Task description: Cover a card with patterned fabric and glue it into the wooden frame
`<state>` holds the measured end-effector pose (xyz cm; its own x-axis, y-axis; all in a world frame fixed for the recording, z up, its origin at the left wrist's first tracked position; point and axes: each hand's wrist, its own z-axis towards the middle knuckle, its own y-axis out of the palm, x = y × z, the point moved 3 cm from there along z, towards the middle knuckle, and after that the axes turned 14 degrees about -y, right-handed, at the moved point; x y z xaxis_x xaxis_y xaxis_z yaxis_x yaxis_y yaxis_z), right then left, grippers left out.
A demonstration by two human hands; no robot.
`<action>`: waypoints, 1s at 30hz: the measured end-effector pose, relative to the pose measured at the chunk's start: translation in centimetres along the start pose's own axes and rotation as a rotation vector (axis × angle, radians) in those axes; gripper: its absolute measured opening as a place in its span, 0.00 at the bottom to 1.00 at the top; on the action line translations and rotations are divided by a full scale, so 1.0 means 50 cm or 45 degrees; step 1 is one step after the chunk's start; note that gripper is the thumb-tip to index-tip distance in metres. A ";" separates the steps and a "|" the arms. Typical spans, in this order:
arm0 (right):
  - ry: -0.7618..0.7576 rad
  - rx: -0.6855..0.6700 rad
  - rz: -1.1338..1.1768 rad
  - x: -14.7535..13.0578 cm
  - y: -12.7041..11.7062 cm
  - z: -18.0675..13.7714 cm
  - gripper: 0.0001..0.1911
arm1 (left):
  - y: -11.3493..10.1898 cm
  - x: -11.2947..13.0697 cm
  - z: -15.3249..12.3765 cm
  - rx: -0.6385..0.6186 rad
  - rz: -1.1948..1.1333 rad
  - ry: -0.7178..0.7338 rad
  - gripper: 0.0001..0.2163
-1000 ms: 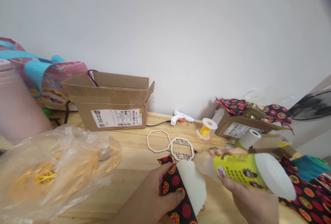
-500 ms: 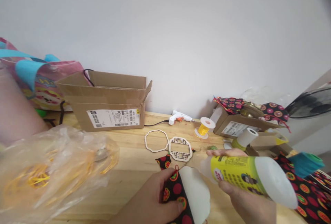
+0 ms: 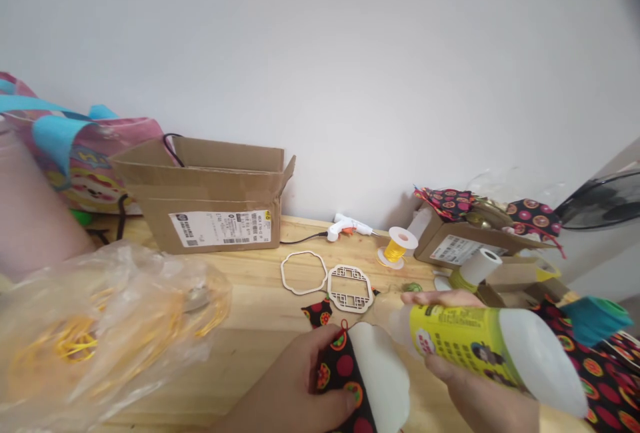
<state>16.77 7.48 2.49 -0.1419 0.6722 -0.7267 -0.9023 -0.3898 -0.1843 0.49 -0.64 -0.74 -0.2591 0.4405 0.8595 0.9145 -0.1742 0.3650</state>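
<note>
Across the bench (image 3: pixel 250 326), a crinkled plastic bag (image 3: pixel 100 326) fills nine o'clock and a cardboard box (image 3: pixel 210 200) sits at eleven. My right hand (image 3: pixel 480 393) has its grip wrapped around the glue bottle (image 3: pixel 480 346) at four o'clock. My left hand (image 3: pixel 295 386) pinches the patterned cloth (image 3: pixel 345 373) against a white cutout (image 3: pixel 383 373) at six.

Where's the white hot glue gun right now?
In the head view the white hot glue gun lies at the back of the wooden table against the wall, between the open cardboard box and the yellow thread spool.
</note>
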 end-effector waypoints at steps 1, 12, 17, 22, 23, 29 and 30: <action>-0.031 -0.005 -0.006 -0.003 0.003 0.000 0.13 | 0.001 -0.003 0.001 -0.003 0.012 0.002 0.19; -0.078 0.033 -0.240 -0.014 -0.007 0.004 0.19 | -0.006 0.012 -0.004 0.063 0.059 0.029 0.22; -0.230 0.041 -0.083 -0.035 0.025 0.022 0.19 | 0.001 0.018 -0.004 0.027 0.059 0.077 0.20; -0.193 0.102 -0.023 -0.032 0.028 0.023 0.17 | -0.003 0.012 -0.003 0.075 0.083 0.063 0.22; -0.198 0.105 -0.017 -0.032 0.027 0.022 0.17 | -0.003 0.011 -0.003 0.079 0.093 0.062 0.22; -0.210 0.128 0.032 -0.033 0.034 0.019 0.19 | 0.003 0.014 0.000 0.045 0.073 0.089 0.22; -0.204 0.137 0.040 -0.032 0.035 0.019 0.19 | 0.004 0.013 0.001 0.037 0.050 0.075 0.22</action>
<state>15.05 6.30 3.96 -0.2261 0.7555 -0.6148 -0.9335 -0.3483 -0.0847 0.52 -0.33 -0.11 -0.2397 0.3809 0.8930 0.9328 -0.1645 0.3205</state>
